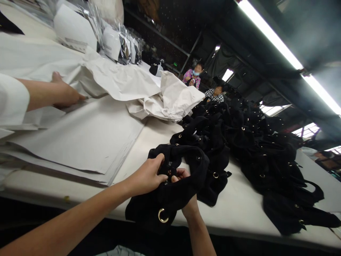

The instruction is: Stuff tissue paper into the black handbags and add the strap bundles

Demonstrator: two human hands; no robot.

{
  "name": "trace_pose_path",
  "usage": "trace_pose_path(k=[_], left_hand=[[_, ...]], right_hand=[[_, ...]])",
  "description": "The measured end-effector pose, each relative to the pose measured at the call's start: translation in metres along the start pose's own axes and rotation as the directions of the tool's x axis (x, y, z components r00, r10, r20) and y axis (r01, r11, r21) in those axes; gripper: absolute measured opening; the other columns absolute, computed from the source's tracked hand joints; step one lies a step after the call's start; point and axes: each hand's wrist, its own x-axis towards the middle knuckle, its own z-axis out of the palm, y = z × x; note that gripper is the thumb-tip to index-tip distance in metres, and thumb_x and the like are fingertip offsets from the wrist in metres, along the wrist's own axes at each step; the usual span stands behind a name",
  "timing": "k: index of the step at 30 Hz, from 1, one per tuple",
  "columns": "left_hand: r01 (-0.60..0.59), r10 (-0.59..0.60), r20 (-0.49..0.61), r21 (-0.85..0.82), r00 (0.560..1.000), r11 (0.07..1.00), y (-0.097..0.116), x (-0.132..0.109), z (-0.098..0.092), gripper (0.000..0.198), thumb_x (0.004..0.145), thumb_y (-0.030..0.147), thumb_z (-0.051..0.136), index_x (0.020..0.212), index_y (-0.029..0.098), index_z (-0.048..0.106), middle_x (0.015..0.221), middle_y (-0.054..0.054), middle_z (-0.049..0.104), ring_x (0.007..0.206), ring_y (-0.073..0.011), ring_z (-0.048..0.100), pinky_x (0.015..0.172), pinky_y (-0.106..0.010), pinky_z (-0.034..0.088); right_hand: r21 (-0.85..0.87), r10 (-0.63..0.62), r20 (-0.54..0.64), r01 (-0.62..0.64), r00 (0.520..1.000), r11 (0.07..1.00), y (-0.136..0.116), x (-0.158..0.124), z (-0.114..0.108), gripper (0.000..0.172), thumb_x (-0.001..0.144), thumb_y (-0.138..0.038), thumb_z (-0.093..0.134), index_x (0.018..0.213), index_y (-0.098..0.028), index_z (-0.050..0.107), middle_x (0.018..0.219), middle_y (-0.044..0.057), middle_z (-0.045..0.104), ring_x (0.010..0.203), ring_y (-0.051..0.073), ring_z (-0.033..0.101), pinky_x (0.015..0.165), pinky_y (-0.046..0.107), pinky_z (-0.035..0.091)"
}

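Both my hands hold a black suede bag (173, 199) at the table's near edge. My left hand (147, 176) is closed, pinching the bag's upper rim beside a small gold fitting. My right hand (183, 177) comes up from under the bag; only its fingertips and wrist show, curled around the fabric at the opening. A gold ring (162, 216) hangs on the bag's lower front.
A heap of similar black bags (255, 149) covers the table's right side. Stacked sheets of white paper (87, 138) lie at left, crumpled paper (170, 99) behind. A co-worker's hand (64, 94) rests on the paper. Wrapped goods (117, 42) stand at the back; two people sit far off.
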Motion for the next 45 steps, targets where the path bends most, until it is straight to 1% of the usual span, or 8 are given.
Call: trace_pose_path(k=[6,12,18,23,28,36,42,45], left_hand=[[0.025,-0.025,0.006,-0.074,1.0,0.997,-0.009,0.004,0.001,0.022,0.074,0.023,0.063,0.082,0.023,0.043,0.073,0.002,0.056,0.071,-0.0215,0.059,0.059,-0.03,0.039],[0.011,-0.01,0.037,-0.032,0.999,0.999,-0.005,0.007,-0.001,0.023,0.074,0.021,0.064,0.083,0.023,0.042,0.073,0.003,0.056,0.07,-0.0192,0.057,0.059,-0.029,0.039],[0.005,-0.006,0.043,0.025,0.999,1.0,-0.001,0.006,0.0,0.024,0.077,0.02,0.062,0.081,0.023,0.039,0.069,0.005,0.052,0.066,-0.0175,0.054,0.056,-0.03,0.036],[0.0,0.002,0.06,-0.039,0.998,0.999,-0.005,0.007,0.0,0.023,0.078,0.02,0.063,0.082,0.022,0.041,0.073,0.004,0.056,0.07,-0.018,0.056,0.058,-0.03,0.037],[0.027,-0.008,0.095,-0.193,0.995,0.981,-0.011,0.011,-0.001,0.023,0.078,0.022,0.065,0.084,0.022,0.043,0.077,0.003,0.057,0.075,-0.0178,0.058,0.062,-0.03,0.04],[0.076,-0.028,0.139,-0.352,0.99,0.933,-0.014,0.012,0.0,0.026,0.076,0.022,0.067,0.087,0.021,0.043,0.074,0.006,0.05,0.071,-0.0136,0.052,0.064,-0.028,0.043],[0.061,-0.02,0.141,-0.294,0.99,0.954,-0.013,0.015,0.001,0.027,0.075,0.021,0.067,0.086,0.021,0.042,0.07,0.007,0.047,0.068,-0.0125,0.05,0.06,-0.027,0.04],[0.048,-0.014,0.127,-0.271,0.992,0.961,-0.016,0.015,0.002,0.026,0.075,0.022,0.067,0.086,0.022,0.043,0.072,0.006,0.051,0.07,-0.014,0.054,0.061,-0.027,0.041]], right_hand=[[0.088,0.004,0.02,-0.005,1.0,0.996,-0.001,0.002,-0.001,0.028,0.077,-0.04,0.072,0.094,-0.02,0.064,0.085,0.005,0.068,0.078,0.021,0.063,0.07,0.035,0.053],[0.142,0.047,0.029,-0.051,0.998,0.989,0.001,0.003,-0.003,0.028,0.079,-0.042,0.072,0.093,-0.02,0.062,0.084,0.005,0.066,0.072,0.019,0.06,0.064,0.032,0.05],[0.165,0.128,0.177,-0.158,0.976,0.974,0.001,0.007,-0.011,0.028,0.081,-0.04,0.074,0.095,-0.02,0.059,0.079,0.0,0.06,0.064,0.011,0.052,0.057,0.024,0.042],[0.172,0.143,0.235,-0.186,0.962,0.967,0.001,0.014,-0.015,0.025,0.082,-0.036,0.074,0.093,-0.02,0.059,0.075,-0.002,0.057,0.062,0.009,0.049,0.057,0.021,0.04],[0.191,0.153,0.224,-0.198,0.962,0.961,-0.002,0.018,-0.013,0.026,0.08,-0.035,0.077,0.091,-0.019,0.059,0.076,-0.002,0.058,0.062,0.008,0.051,0.058,0.021,0.04],[0.265,0.157,0.218,-0.213,0.963,0.94,-0.004,0.015,-0.012,0.03,0.077,-0.035,0.079,0.089,-0.018,0.058,0.074,-0.002,0.06,0.059,0.007,0.05,0.056,0.019,0.039],[0.254,0.179,0.216,-0.232,0.96,0.939,-0.005,0.014,-0.012,0.031,0.077,-0.037,0.079,0.088,-0.018,0.057,0.068,-0.003,0.058,0.056,0.006,0.049,0.053,0.019,0.037],[0.219,0.168,0.226,-0.218,0.96,0.951,-0.006,0.014,-0.013,0.03,0.077,-0.036,0.079,0.089,-0.018,0.058,0.069,-0.003,0.059,0.057,0.007,0.051,0.054,0.019,0.038]])
